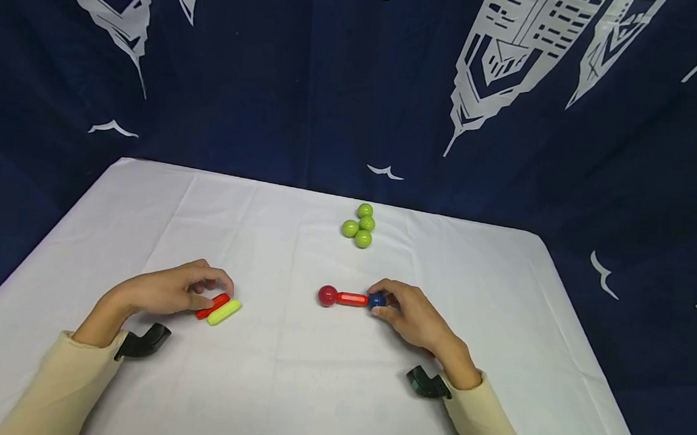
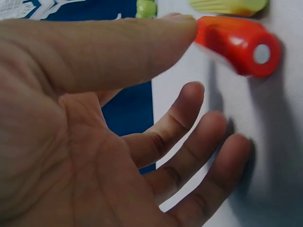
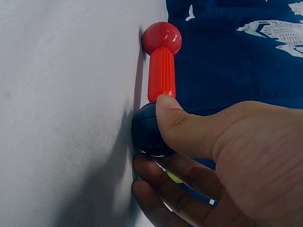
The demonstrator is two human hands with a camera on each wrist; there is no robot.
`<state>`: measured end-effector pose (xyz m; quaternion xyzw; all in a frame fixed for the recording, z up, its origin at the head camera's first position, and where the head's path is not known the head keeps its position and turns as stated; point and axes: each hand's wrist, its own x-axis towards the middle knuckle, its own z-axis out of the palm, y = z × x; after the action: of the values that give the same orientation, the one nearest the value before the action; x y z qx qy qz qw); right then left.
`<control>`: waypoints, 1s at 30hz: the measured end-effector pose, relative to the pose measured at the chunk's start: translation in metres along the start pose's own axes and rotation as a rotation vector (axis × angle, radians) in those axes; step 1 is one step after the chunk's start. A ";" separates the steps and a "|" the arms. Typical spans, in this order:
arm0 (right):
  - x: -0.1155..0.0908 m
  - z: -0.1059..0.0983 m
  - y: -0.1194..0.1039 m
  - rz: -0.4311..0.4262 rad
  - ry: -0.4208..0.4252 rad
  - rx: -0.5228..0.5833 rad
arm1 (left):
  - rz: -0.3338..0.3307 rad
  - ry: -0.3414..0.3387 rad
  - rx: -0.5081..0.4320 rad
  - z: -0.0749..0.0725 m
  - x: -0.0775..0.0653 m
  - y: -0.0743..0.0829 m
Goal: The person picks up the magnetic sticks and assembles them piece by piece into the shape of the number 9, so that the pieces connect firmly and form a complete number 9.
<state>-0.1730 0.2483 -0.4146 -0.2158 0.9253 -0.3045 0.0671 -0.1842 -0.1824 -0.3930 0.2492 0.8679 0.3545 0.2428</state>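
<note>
My left hand [image 1: 167,289] pinches a short red rod [image 1: 213,306] between thumb and forefinger; the other fingers are spread loosely. In the left wrist view the red rod [image 2: 244,45] shows a pale round disc at its end. A yellow rod [image 1: 224,312] lies right beside it. My right hand [image 1: 414,314] grips a dark blue ball [image 1: 376,300], thumb on one side and fingers around the other. That ball sits at the end of another ribbed red rod [image 3: 161,73], which has a red ball [image 3: 162,38] at its far end, all three in one line on the cloth.
Several green balls [image 1: 363,239] lie clustered near the far edge of the white-covered table [image 1: 277,374]. A dark blue curtain [image 1: 242,89] with white building prints hangs behind the table. Dark wrist cameras [image 1: 144,341] sit on both sleeves.
</note>
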 end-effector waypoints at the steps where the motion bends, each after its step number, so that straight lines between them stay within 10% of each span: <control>1: 0.000 0.000 0.000 0.000 0.000 0.000 | -0.002 0.002 0.012 0.001 0.001 0.000; 30: -0.001 0.001 -0.001 0.005 0.006 -0.005 | -0.022 0.149 0.013 0.009 0.014 -0.004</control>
<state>-0.1715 0.2480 -0.4151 -0.2129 0.9267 -0.3029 0.0644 -0.1904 -0.1721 -0.4050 0.2143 0.8885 0.3638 0.1798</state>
